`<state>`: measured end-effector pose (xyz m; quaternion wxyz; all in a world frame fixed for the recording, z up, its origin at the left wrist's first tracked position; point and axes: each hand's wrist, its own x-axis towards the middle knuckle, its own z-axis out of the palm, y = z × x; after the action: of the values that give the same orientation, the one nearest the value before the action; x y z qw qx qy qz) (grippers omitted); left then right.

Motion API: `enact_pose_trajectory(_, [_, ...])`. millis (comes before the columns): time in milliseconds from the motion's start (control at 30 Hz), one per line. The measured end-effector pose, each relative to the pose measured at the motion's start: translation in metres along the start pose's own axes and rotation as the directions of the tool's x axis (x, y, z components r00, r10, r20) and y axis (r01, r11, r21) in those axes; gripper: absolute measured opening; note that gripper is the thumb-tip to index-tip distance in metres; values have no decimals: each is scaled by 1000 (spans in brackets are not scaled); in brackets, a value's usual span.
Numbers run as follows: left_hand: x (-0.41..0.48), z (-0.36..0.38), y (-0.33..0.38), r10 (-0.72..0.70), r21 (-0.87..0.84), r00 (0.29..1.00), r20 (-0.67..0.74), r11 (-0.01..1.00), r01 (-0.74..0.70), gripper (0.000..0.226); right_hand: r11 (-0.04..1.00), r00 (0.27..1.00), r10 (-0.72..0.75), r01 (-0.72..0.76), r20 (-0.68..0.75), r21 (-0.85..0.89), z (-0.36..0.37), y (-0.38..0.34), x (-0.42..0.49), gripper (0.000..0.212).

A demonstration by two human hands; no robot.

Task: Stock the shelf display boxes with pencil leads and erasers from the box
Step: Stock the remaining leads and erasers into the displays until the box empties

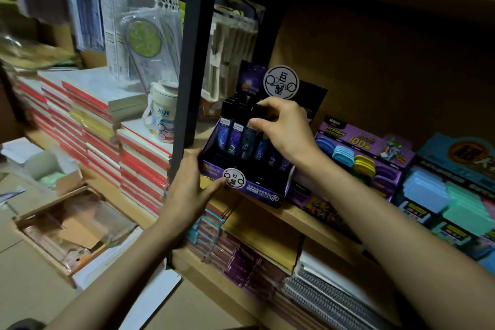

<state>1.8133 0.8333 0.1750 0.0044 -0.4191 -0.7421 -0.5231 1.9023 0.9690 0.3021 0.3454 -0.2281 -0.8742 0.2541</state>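
Head view: left fingers [193,162] grip display box [258,191]; right fingers [267,104] pinch lead case [248,139] inside

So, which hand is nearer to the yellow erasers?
Right. The right hand pinches a lead case just up and left of the yellow erasers. The left hand holds the lead display box at its front left corner, farther away.
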Motion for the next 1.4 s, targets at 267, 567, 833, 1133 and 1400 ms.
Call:
enact_pose_trajectory(267, [-1,-7,-2,-13,-95,1000,28,995,16,68,994,998,-57,59,22,-96,0,7,-1,27])
enact_pose_trajectory(567, [-2,-10,-1,-9,-136,998,65,990,18,68,996,998,-40,37,-37,-85,20,17,-4,26])
enact_pose_trajectory(833, [-21,-34,3,-31,2,998,58,1000,31,62,835,985,-143,173,99,-523,10,0,-7,33])
enact_pose_trajectory(1133, [-143,-43,-33,-171,138,974,147,979,151,30,945,929,-86,190,359,-267,-25,-5,-95,20])
enact_pose_trajectory(1400, [-288,12,-118,-512,243,770,380,859,451,35,960,586,96,159,805,-230,56,72,-260,20])
